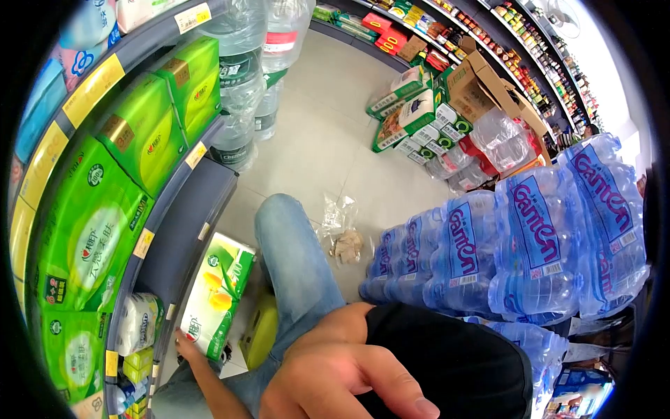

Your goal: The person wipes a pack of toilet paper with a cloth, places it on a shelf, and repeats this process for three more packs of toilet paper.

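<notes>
My left hand is at the near left corner of a white and green tissue pack with a yellow tulip picture. Its fingers are partly hidden behind the pack, which is tilted beside the dark bottom shelf. My right hand is large and close to the camera, below my bent knee. One digit stretches to the right and nothing shows in the hand; the other fingers run toward the lower frame edge. A lime-green pack lies under my leg.
Green tissue packs fill the left shelf. Wrapped water jugs stand behind it. On the right are stacked blue-wrapped water bottles. Crumpled plastic lies on the floor. Green-white cartons and an open cardboard box stand farther back.
</notes>
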Motion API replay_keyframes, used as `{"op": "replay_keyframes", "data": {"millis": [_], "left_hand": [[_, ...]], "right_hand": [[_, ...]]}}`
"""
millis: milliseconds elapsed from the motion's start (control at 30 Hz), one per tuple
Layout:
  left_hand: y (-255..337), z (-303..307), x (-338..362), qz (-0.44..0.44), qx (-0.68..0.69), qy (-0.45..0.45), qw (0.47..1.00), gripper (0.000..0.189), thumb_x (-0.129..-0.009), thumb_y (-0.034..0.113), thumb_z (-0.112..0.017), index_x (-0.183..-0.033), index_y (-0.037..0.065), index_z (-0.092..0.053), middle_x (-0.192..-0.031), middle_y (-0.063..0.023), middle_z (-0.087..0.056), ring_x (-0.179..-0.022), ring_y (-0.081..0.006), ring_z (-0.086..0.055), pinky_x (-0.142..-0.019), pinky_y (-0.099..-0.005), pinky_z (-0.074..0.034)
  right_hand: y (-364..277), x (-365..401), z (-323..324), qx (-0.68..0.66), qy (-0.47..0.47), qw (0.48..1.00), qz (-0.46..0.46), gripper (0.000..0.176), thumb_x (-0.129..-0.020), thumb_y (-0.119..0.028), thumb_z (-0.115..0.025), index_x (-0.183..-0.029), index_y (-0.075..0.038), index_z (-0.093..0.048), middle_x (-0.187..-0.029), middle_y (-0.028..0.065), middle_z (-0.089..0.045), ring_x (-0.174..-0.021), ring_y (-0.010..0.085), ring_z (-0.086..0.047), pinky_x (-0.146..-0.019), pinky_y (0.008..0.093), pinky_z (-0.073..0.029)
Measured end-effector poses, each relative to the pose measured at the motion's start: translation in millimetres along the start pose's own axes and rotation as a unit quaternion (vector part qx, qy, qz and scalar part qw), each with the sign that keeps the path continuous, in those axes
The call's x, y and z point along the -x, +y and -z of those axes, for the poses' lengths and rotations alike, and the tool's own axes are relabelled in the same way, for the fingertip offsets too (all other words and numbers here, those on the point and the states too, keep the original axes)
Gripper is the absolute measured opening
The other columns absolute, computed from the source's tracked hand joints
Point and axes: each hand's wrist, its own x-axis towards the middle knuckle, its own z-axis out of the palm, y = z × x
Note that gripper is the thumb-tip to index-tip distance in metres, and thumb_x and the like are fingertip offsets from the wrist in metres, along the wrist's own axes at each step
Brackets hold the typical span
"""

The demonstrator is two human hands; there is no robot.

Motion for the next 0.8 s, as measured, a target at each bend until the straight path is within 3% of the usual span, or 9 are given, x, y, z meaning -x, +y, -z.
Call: {"op": "replay_keyframes", "data": {"millis": [233, 433, 533, 667, 800], "left_hand": [[19.8, -9.5, 33.2, -0.022, -0.026, -0.006, 0.999, 0.060, -0.095, 0.039, -0.062, -0.126, -0.012, -0.055, -0.116, -0.0203, -0.065, -0.093, -0.0278, -0.068, -0.080, -0.0370, -0.057], [-3.5, 3.7, 0.6, -0.028, 0.042, -0.074, 0.996, 0.057, -0.097, 0.039, -0.060, -0.121, -0.013, -0.058, -0.115, -0.0194, -0.066, -0.091, -0.0275, -0.068, -0.080, -0.0364, -0.057], [3.3, -1.5, 7.3, -0.009, 0.020, -0.037, 0.999, 0.056, -0.097, 0.038, -0.060, -0.121, -0.013, -0.058, -0.115, -0.0196, -0.065, -0.090, -0.0272, -0.068, -0.080, -0.0370, -0.057], [26.2, -15.7, 53.3, -0.058, 0.047, -0.030, 0.997, 0.056, -0.096, 0.036, -0.062, -0.123, -0.013, -0.057, -0.114, -0.0204, -0.065, -0.091, -0.0275, -0.068, -0.079, -0.0379, -0.057], [0.2, -0.1, 6.2, -0.040, 0.043, -0.045, 0.997, 0.057, -0.095, 0.035, -0.063, -0.124, -0.013, -0.055, -0.114, -0.0208, -0.065, -0.091, -0.0281, -0.068, -0.077, -0.0381, -0.058]], "right_hand": [[2.5, -0.2, -2.1, 0.002, -0.009, 1.000, -0.005, 0.025, -0.096, -0.030, -0.060, -0.103, -0.007, -0.058, -0.086, 0.0062, -0.049, -0.056, 0.0160, -0.043, -0.052, 0.0309, -0.035], [1.2, -0.3, -4.3, -0.003, -0.002, 1.000, -0.015, 0.025, -0.096, -0.030, -0.061, -0.103, -0.006, -0.059, -0.085, 0.0066, -0.050, -0.055, 0.0165, -0.044, -0.051, 0.0312, -0.036], [2.8, 0.7, -4.7, -0.003, -0.006, 1.000, -0.021, 0.025, -0.095, -0.030, -0.061, -0.103, -0.006, -0.059, -0.085, 0.0068, -0.050, -0.055, 0.0167, -0.044, -0.051, 0.0314, -0.036], [9.1, 1.7, -5.7, -0.006, -0.013, 1.000, -0.021, 0.025, -0.095, -0.029, -0.061, -0.103, -0.006, -0.060, -0.085, 0.0070, -0.051, -0.055, 0.0170, -0.044, -0.051, 0.0316, -0.036], [12.3, -0.8, -7.1, -0.009, -0.019, 0.999, -0.026, 0.025, -0.095, -0.029, -0.062, -0.103, -0.006, -0.060, -0.084, 0.0073, -0.051, -0.055, 0.0173, -0.045, -0.051, 0.0318, -0.036]]}}
